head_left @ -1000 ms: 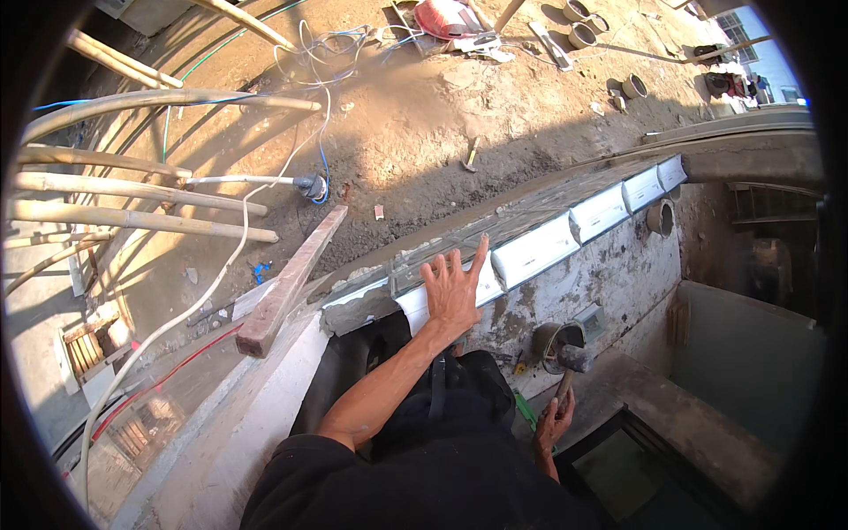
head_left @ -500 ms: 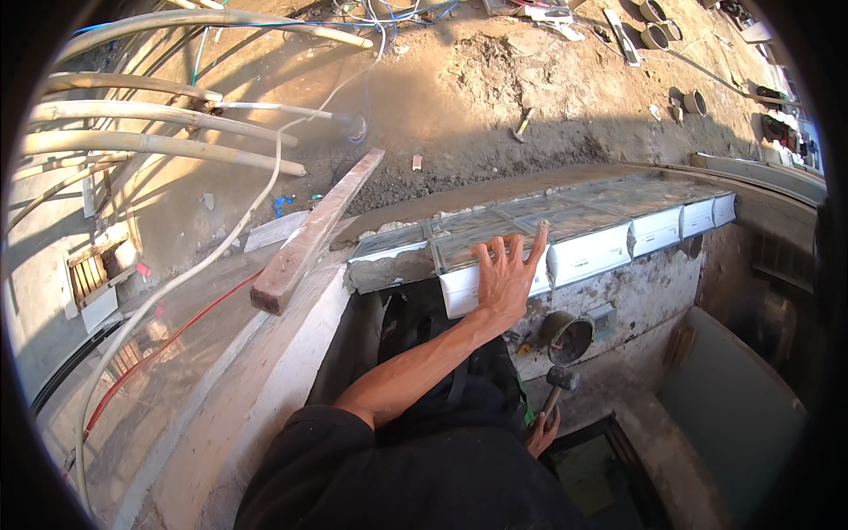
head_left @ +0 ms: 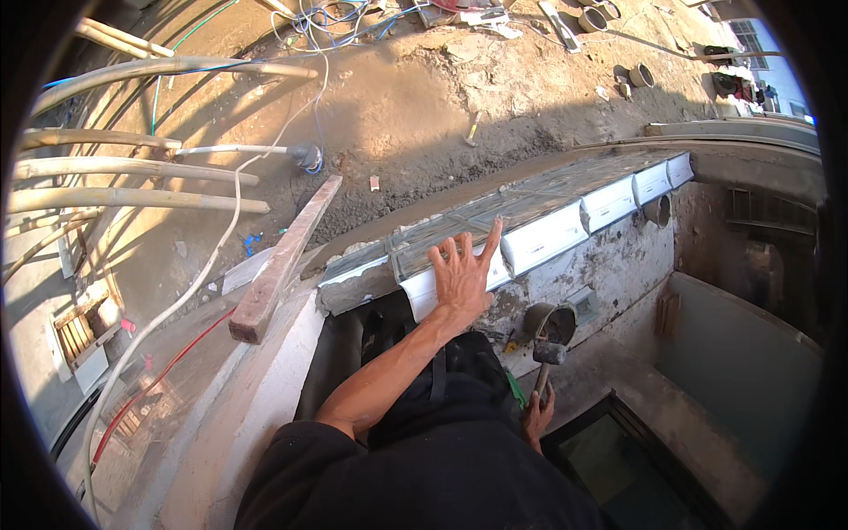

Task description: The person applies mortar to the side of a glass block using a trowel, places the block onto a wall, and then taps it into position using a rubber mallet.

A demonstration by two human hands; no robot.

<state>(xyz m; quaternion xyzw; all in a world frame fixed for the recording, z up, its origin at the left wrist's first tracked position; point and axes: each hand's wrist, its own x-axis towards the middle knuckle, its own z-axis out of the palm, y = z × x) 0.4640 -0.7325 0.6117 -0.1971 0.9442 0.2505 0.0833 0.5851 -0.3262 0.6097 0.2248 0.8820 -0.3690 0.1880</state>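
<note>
My left hand rests with its fingers spread on the end tile of a row laid along a ledge. The tile has a grey top and a white, turned-down front edge, and further tiles of the same kind continue to the right. Lower down, my right hand grips the handle of a mallet with a dark head. The mallet head is up, apart from the tiles, in front of a round bucket by the wall. Bare grey mortar shows left of the end tile.
A long reddish wooden beam lies on the wall top at my left. Beyond it are bamboo poles, a pale hose and a hammer on the dirt. A dark-framed glass panel is below right.
My view has shifted, so the ledge sits further left in it. The mallet is raised a little, and more of my right hand shows. My left hand stays on the end tile.
</note>
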